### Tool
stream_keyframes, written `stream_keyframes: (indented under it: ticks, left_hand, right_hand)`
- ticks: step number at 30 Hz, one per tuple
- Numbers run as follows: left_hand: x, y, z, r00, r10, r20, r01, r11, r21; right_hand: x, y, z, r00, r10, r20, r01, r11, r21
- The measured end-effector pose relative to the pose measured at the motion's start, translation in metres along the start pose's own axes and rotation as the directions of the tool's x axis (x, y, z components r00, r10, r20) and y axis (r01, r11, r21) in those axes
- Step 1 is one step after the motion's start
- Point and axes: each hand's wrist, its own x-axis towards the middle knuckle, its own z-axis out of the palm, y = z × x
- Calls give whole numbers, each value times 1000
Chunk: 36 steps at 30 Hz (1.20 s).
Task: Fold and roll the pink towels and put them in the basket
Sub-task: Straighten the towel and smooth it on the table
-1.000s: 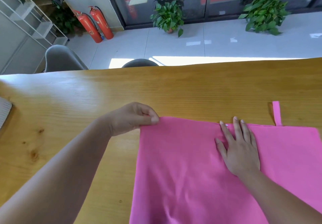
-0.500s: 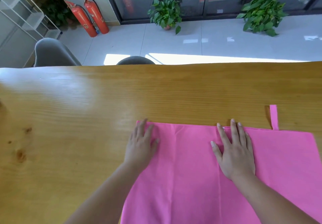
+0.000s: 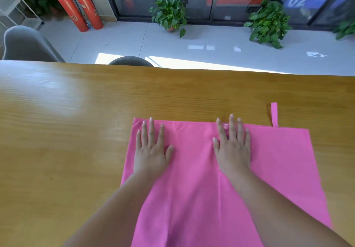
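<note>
A pink towel (image 3: 194, 172) lies spread flat on the wooden table (image 3: 67, 131), running from the table's middle down past the bottom of the view. A small pink hanging loop (image 3: 274, 114) sticks out from its far edge at the right. My left hand (image 3: 151, 150) rests flat on the towel near its far left corner, fingers straight and spread. My right hand (image 3: 232, 147) lies flat on the towel by the far edge, near the middle, fingertips reaching the hem. No basket is in view.
Beyond the table's far edge stand a grey chair (image 3: 25, 45) at the left and a dark chair back (image 3: 130, 61) near the middle. Two red fire extinguishers (image 3: 80, 10) and potted plants (image 3: 171, 8) stand on the tiled floor by glass doors.
A second ago my left hand pinched the towel's far left corner; it has let go and now lies flat on the towel. My right hand has stayed flat near the far edge.
</note>
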Motion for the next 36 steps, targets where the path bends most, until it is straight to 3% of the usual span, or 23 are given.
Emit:
stream_keyframes:
  ticks: [3,5,12,18,21,26,28,30,33,36]
  left_hand:
    - [-27,39,9,992,125,24,-125,992,-22]
    - [-38,31,14,997,78,25,-77,996,-38]
    - [-17,-39,-1,1000,-8,16,9,999,-37]
    - [60,-30,-27,978,-89,191,69,992,109]
    - [72,10,-41,974,-71,216,42,990,132]
    - [1,77,-7,980,151,131,-146,988,-45]
    - [-28,59,2,985,135,111,-131,990,-45]
    - [-46,23,3,994,71,79,-67,997,-48]
    - [-52,-30,-2,997,-39,64,42,998,-48]
    - [-36,-47,-4,993,-65,103,67,998,-15]
  right_hand:
    - [-39,-21,5,995,-104,12,103,991,85]
    - [-63,-1,14,985,-165,48,162,985,66]
    - [-39,123,12,986,125,108,-127,992,13]
    - [42,125,-2,964,139,225,-142,990,-3]
    - [43,90,-13,966,171,195,-176,984,7]
    - [-31,8,1,973,-177,149,165,982,91]
    - [-53,22,9,968,-203,147,193,978,81]
    - [-66,66,16,986,-99,135,93,994,51]
    - [-73,138,14,977,175,124,-181,983,39]
    - [-55,166,14,961,222,165,-230,973,29]
